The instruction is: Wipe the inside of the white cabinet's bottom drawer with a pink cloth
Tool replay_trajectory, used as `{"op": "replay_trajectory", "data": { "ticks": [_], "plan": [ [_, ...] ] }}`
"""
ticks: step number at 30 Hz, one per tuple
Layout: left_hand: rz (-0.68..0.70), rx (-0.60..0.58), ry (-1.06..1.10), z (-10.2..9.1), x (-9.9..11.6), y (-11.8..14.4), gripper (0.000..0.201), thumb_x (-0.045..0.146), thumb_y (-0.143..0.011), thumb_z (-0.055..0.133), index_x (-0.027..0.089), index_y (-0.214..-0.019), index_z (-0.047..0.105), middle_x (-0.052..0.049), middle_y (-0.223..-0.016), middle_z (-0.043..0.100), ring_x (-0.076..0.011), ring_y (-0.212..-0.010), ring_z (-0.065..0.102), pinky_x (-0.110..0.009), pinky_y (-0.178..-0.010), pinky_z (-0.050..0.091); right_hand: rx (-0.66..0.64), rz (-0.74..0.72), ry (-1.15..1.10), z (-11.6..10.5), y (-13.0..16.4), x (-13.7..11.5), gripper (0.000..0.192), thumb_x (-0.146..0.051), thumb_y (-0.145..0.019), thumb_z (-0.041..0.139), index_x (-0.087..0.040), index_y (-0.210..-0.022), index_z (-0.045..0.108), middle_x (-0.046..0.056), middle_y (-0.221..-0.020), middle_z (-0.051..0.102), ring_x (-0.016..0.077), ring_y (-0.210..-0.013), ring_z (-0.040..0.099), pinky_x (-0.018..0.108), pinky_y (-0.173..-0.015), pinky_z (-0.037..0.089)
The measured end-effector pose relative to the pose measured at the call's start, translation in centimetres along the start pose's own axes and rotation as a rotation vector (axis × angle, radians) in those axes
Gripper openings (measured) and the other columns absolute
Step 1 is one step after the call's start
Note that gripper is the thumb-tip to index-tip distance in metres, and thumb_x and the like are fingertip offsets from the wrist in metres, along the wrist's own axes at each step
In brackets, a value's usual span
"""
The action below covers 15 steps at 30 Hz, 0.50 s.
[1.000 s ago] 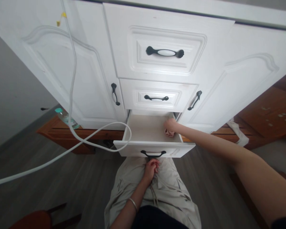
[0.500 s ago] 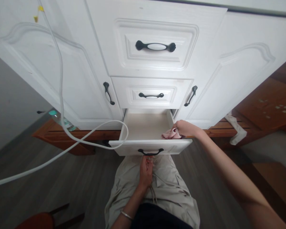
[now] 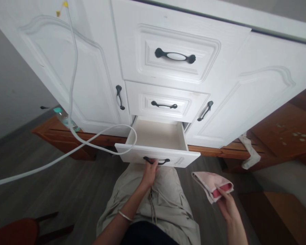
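Head view: left hand (image 3: 150, 172) grips the open drawer's handle (image 3: 156, 161), right hand (image 3: 225, 202) pinches a pink cloth (image 3: 211, 183); the looping white cable (image 3: 104, 134) could snag in the drawer (image 3: 156, 136).

We are seeing a pale pink cloth (image 3: 211, 183) showing a red patch. The white drawer (image 3: 156, 154) is wearing a black handle (image 3: 156, 160), and the floor (image 3: 66, 190) is looking grey.

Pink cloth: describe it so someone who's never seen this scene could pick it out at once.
Start at the white cabinet with its stack of three drawers; the bottom drawer is pulled open, the left hand at its handle. Right of and below that drawer, over the grey floor, the right hand holds the pink cloth. It is the only soft pink thing, folded, with a darker red patch.
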<state>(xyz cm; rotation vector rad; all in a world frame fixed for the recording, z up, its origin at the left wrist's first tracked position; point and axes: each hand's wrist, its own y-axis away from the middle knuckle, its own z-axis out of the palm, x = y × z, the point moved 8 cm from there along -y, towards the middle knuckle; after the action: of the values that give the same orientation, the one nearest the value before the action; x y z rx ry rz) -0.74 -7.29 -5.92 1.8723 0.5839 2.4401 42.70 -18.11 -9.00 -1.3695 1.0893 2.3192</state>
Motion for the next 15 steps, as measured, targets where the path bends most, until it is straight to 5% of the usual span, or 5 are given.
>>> {"op": "replay_trajectory", "data": {
  "ticks": [3, 10, 15],
  "plan": [
    [-0.078, 0.023, 0.01, 1.3, 1.3, -2.2, 0.04, 0.036, -0.082, 0.073, 0.02, -0.112, 0.052, -0.015, -0.123, 0.063, -0.0277, -0.105, 0.065, -0.029, -0.063, 0.056, -0.063, 0.069, -0.037, 1.7, 0.1, 2.6, 0.03, -0.017, -0.05, 0.089, -0.02, -0.079, 0.078, 0.002, -0.079, 0.079, 0.0151, -0.067, 0.074, 0.021, -0.063, 0.064],
    [-0.101, -0.013, 0.012, 4.0, 4.7, -9.5, 0.024, 0.032, -0.083, 0.072, 0.021, -0.098, 0.057, -0.011, -0.112, 0.067, -0.0212, -0.088, 0.066, -0.029, -0.064, 0.056, -0.239, 0.098, -0.214, 13.2, 0.1, 3.4, 0.034, -0.018, -0.065, 0.084, -0.02, -0.098, 0.075, 0.002, -0.095, 0.082, 0.016, -0.081, 0.077, 0.025, -0.073, 0.066],
    [-0.108, -0.004, -0.004, 5.6, 6.4, -14.1, 0.018, 0.033, -0.085, 0.07, 0.021, -0.09, 0.057, -0.007, -0.092, 0.065, -0.0198, -0.086, 0.065, -0.029, -0.068, 0.056, -0.28, 0.11, -0.275, 18.3, 1.2, 5.2, 0.028, -0.019, -0.07, 0.081, -0.022, -0.096, 0.074, 0.001, -0.096, 0.082, 0.0174, -0.086, 0.077, 0.028, -0.079, 0.066]
  ]
}}
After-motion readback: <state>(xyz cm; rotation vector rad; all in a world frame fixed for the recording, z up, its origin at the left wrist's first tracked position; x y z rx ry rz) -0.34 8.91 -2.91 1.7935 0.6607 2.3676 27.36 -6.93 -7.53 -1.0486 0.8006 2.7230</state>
